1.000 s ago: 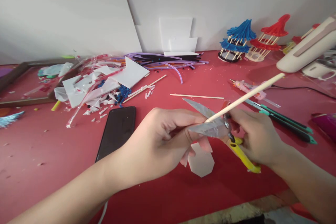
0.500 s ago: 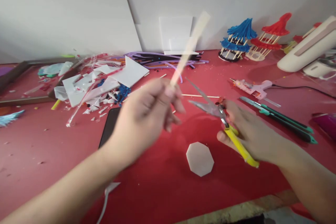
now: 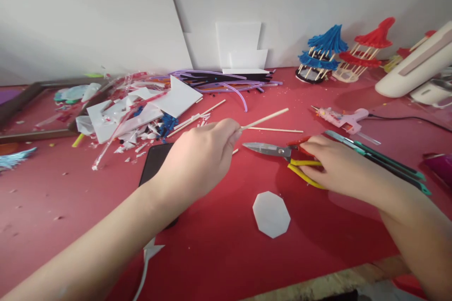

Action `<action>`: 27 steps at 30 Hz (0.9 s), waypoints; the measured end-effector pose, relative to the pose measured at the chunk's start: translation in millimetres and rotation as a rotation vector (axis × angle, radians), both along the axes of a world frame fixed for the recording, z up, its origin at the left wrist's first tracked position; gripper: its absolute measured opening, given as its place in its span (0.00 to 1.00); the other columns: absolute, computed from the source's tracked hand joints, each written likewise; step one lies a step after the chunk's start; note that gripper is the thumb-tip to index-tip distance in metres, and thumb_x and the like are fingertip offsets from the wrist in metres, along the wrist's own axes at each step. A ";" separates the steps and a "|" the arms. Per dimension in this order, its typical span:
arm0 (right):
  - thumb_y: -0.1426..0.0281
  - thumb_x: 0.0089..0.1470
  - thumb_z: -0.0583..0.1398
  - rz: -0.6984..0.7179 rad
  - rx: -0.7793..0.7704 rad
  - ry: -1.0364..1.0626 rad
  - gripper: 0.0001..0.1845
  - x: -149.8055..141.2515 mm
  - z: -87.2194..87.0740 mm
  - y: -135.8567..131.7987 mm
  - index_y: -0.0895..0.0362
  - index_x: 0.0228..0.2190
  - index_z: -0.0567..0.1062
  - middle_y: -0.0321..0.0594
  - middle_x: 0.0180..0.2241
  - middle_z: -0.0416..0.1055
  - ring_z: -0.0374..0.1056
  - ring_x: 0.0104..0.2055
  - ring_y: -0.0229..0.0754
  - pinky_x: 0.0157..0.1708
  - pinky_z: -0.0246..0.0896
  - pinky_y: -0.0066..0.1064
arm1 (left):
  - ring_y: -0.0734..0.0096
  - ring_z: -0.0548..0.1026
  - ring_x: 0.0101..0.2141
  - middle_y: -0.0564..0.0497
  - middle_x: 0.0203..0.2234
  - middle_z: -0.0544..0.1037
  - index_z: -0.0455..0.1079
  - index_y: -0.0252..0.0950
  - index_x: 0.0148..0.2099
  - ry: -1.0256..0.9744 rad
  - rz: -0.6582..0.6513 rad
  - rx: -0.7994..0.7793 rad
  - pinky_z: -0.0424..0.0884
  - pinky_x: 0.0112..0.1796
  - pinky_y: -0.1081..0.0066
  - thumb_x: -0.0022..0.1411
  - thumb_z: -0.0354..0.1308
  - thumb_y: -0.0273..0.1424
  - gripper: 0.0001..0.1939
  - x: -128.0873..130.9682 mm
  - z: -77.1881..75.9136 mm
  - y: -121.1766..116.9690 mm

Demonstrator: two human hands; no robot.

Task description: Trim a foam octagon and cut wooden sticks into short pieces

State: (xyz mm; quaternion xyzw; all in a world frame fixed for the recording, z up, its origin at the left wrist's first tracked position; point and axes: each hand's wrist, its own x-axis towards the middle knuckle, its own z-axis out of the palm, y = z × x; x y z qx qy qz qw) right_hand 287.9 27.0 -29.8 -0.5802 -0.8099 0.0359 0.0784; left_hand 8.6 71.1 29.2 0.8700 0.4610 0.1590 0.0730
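Between the fingers of my left hand (image 3: 203, 157) is a thin wooden stick (image 3: 266, 117), its free end pointing right and slightly up. My right hand (image 3: 337, 164) is wrapped round the red and yellow handles of a pair of scissors (image 3: 266, 149). The scissors' blades look closed and point left, just below the stick. Another wooden stick (image 3: 282, 130) lies on the red table behind them. In front of both hands a white octagonal piece (image 3: 271, 215) rests flat. My left forearm and hand partly cover a black phone (image 3: 153, 162).
White scraps and plastic (image 3: 120, 117) are heaped at the left, beside a brown frame (image 3: 35, 135). Purple and black pipe cleaners (image 3: 219, 80) lie at the back. On the right are a pink glue gun (image 3: 341, 117), cutter knives (image 3: 381, 160), a blue-roofed model (image 3: 321, 54) and a red-roofed model (image 3: 367, 49).
The stick has swung down from nearly upright to almost level as my left hand turned over. The scissors have turned level, and their blades have closed.
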 end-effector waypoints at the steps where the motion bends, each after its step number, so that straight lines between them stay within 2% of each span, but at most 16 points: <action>1: 0.68 0.50 0.59 0.003 -0.004 0.011 0.06 -0.3 0.9 -1.8 0.55 0.32 0.75 0.42 0.35 0.73 0.71 0.33 0.44 0.30 0.65 0.33 | 0.72 0.70 0.23 0.53 0.22 0.73 0.68 0.35 0.36 0.045 -0.003 0.000 0.61 0.26 0.74 0.67 0.45 0.29 0.11 0.8 -1.2 -0.9; 4: 0.69 0.49 0.60 -0.047 0.115 0.056 0.05 -7.5 7.7 -5.9 0.55 0.31 0.76 0.43 0.36 0.73 0.72 0.32 0.44 0.32 0.67 0.36 | 0.70 0.71 0.24 0.52 0.24 0.73 0.68 0.35 0.38 0.136 -0.036 0.013 0.61 0.25 0.73 0.66 0.46 0.28 0.10 2.7 -2.6 -4.5; 7: 0.71 0.52 0.60 -0.070 0.446 0.236 0.04 -22.6 18.0 -10.1 0.56 0.31 0.76 0.45 0.35 0.73 0.73 0.37 0.48 0.38 0.69 0.40 | 0.70 0.71 0.23 0.52 0.24 0.73 0.67 0.35 0.38 0.195 -0.101 0.007 0.62 0.24 0.73 0.66 0.46 0.26 0.09 5.4 -1.9 -10.6; 9: 0.72 0.52 0.62 0.060 0.575 0.317 0.09 -33.6 22.7 -14.1 0.58 0.38 0.76 0.49 0.40 0.73 0.72 0.44 0.50 0.43 0.69 0.42 | 0.71 0.71 0.23 0.52 0.25 0.73 0.67 0.35 0.39 0.202 -0.183 -0.036 0.62 0.24 0.73 0.65 0.45 0.24 0.09 8.0 -1.5 -16.0; 11: 0.75 0.53 0.62 0.272 0.534 0.334 0.14 -42.8 23.6 -18.2 0.56 0.43 0.76 0.46 0.42 0.75 0.72 0.44 0.48 0.44 0.70 0.40 | 0.71 0.71 0.22 0.52 0.26 0.73 0.66 0.35 0.38 0.214 -0.273 -0.069 0.62 0.23 0.73 0.64 0.46 0.22 0.08 10.8 -1.6 -21.6; 13: 0.78 0.54 0.61 0.372 0.495 0.318 0.15 -49.1 21.2 -21.4 0.53 0.43 0.76 0.41 0.39 0.77 0.74 0.39 0.43 0.40 0.71 0.36 | 0.71 0.70 0.21 0.52 0.26 0.73 0.65 0.36 0.35 0.245 -0.335 -0.060 0.61 0.21 0.73 0.61 0.47 0.20 0.08 13.2 -2.4 -26.7; 15: 0.79 0.55 0.60 0.353 0.516 0.292 0.14 -52.6 17.6 -23.3 0.52 0.41 0.78 0.38 0.35 0.78 0.75 0.35 0.40 0.38 0.72 0.33 | 0.70 0.69 0.20 0.53 0.24 0.71 0.63 0.36 0.33 0.272 -0.361 -0.017 0.59 0.19 0.72 0.58 0.47 0.18 0.09 14.8 -3.7 -30.5; 18: 0.77 0.54 0.62 0.313 0.530 0.291 0.12 -55.0 13.7 -24.4 0.52 0.39 0.78 0.36 0.34 0.79 0.75 0.35 0.39 0.39 0.73 0.32 | 0.68 0.68 0.19 0.53 0.22 0.69 0.61 0.37 0.32 0.273 -0.377 0.028 0.58 0.17 0.71 0.56 0.46 0.17 0.10 16.0 -5.8 -33.4; 23: 0.77 0.53 0.63 0.306 0.514 0.373 0.11 -57.1 11.8 -24.7 0.53 0.39 0.77 0.38 0.36 0.79 0.76 0.37 0.40 0.42 0.73 0.33 | 0.71 0.65 0.17 0.54 0.21 0.67 0.61 0.37 0.31 0.264 -0.378 0.047 0.54 0.16 0.72 0.58 0.46 0.18 0.09 17.1 -9.2 -34.8; 27: 0.78 0.53 0.62 0.298 0.487 0.416 0.09 -59.8 11.7 -25.1 0.55 0.37 0.75 0.40 0.34 0.78 0.75 0.35 0.39 0.39 0.73 0.31 | 0.71 0.63 0.15 0.54 0.20 0.67 0.61 0.37 0.31 0.269 -0.380 0.076 0.52 0.15 0.71 0.57 0.46 0.18 0.09 17.8 -11.4 -36.4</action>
